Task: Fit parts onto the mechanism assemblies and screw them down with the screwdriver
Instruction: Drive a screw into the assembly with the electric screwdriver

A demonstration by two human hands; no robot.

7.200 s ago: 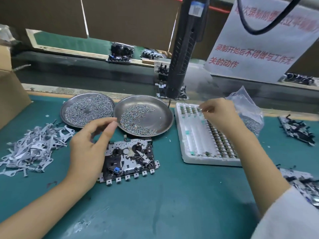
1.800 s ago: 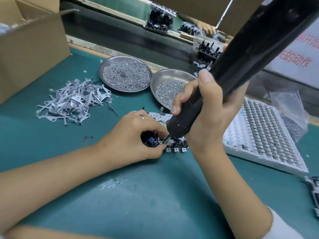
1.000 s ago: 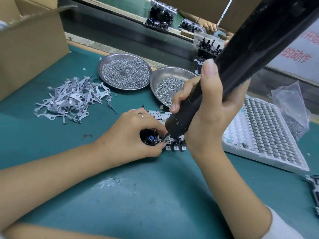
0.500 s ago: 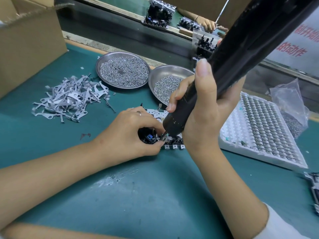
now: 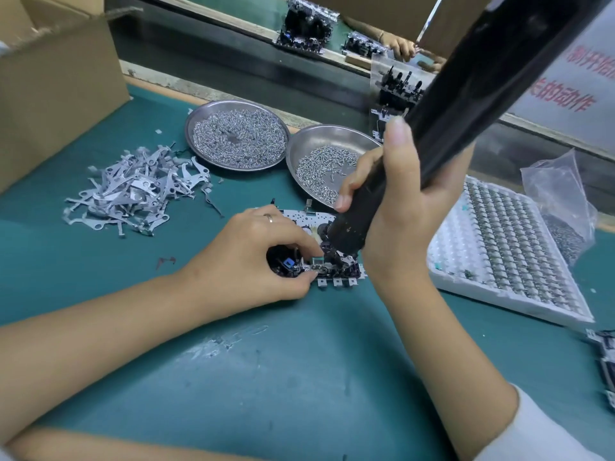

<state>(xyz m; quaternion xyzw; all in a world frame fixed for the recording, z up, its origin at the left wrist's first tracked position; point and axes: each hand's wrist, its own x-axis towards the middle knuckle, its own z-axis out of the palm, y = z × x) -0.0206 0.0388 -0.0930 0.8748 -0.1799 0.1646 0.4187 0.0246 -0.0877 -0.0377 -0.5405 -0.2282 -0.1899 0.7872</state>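
Head view: a cassette mechanism assembly [image 5: 332,266] is seen lying flat on the green table [image 5: 299,377], just below the centre of the frame. The left hand [image 5: 253,261] is rested on the assembly's left end, and a small metal part at its near edge is pinched between the curled fingers [image 5: 307,251] and the thumb. A ring is worn on one finger of this hand. The black electric screwdriver [image 5: 449,114] is gripped low on its barrel by the right hand [image 5: 402,207], with the fingers wrapped round it and the thumb laid up along the body; the tool is tilted from the upper right of the frame down to the assembly, and its tip is hidden behind the barrel. Above the assembly, two round metal dishes of screws are set side by side: a fuller one [image 5: 237,134] to the left and a shallower-filled one [image 5: 327,161] touching its right rim. A heap of grey stamped metal levers [image 5: 136,191] is spread at the left of the frame, and a cardboard box [image 5: 56,88] stands in the upper left. A white tray of small parts [image 5: 509,251] lies at the right, with a clear plastic bag [image 5: 562,201] beside it.
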